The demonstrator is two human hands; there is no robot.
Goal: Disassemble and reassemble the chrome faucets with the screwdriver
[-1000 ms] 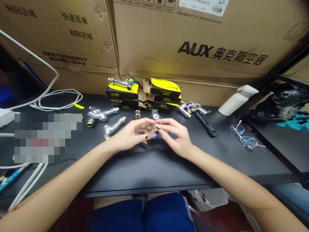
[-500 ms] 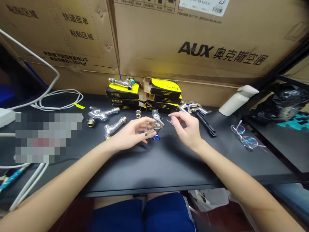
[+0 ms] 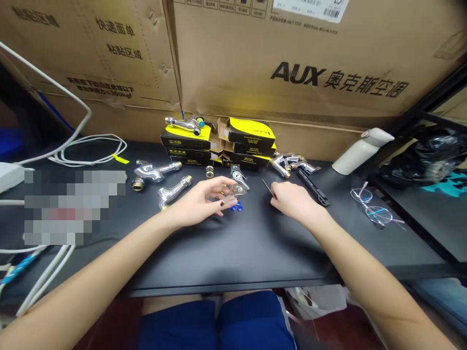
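One hand has moved: the right hand [image 3: 292, 201], close to the left a moment ago, has drawn rightward over the black table [image 3: 233, 253], its fingers [image 3: 276, 193] pressed together on what looks like a thin dark rod [image 3: 268, 188]. The left hand [image 3: 199, 204] stays put, fingers curved beside a small round metal plate [image 3: 237, 190], above small blue pieces [image 3: 236, 207]; whether they touch is hard to see.

Boxes [image 3: 188, 144] stand behind faucets [image 3: 156, 171] on the table [image 3: 233, 253].
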